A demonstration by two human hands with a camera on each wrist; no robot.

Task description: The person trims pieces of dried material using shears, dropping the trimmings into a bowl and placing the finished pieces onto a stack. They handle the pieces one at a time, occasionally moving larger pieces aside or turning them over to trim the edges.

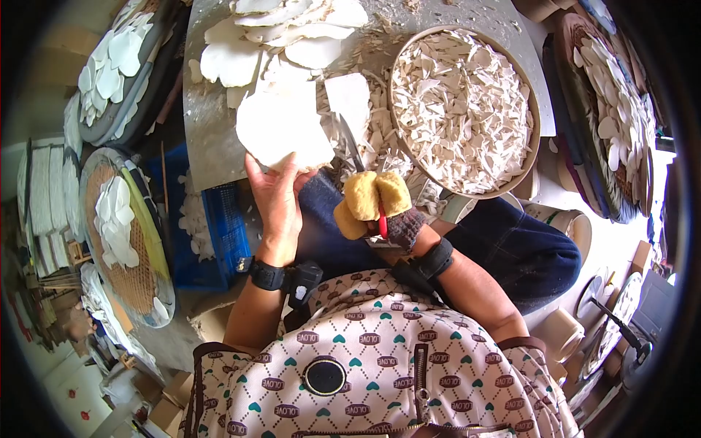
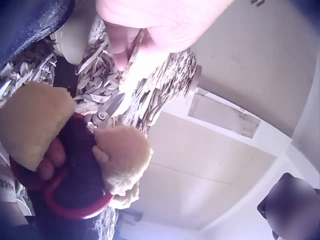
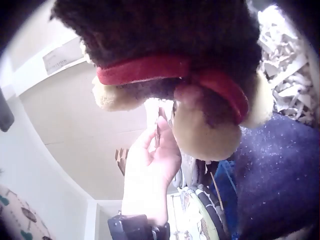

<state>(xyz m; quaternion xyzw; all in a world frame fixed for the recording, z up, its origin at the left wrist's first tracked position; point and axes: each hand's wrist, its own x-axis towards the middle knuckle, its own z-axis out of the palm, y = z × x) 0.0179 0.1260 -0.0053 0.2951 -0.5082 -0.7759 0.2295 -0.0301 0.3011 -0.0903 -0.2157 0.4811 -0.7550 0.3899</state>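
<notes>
A large white flat piece (image 1: pixel 281 128) is pinched at its lower edge by the left hand (image 1: pixel 277 201), thumb on top. The right hand (image 1: pixel 394 215), in a dark knitted glove with yellow foam pads (image 1: pixel 369 196), grips red-handled scissors; their blade (image 1: pixel 350 142) points up beside the piece's right edge. In the left wrist view, the scissors' pivot (image 2: pixel 101 116) shows beyond the red loops, below the left hand (image 2: pixel 165 22). From the right wrist view, red handles (image 3: pixel 145 70) cross the dark glove (image 3: pixel 165 35), and the left hand (image 3: pixel 152 167) holds the piece edge-on. Blade contact cannot be told.
A round tray (image 1: pixel 539 117) full of white chips stands right on the grey board (image 1: pixel 212 146). More flat pieces (image 1: pixel 230 62) are stacked at the back left. A blue crate (image 1: pixel 230 226) is beside the left forearm; round racks (image 1: pixel 164 292) with pieces stand at both sides.
</notes>
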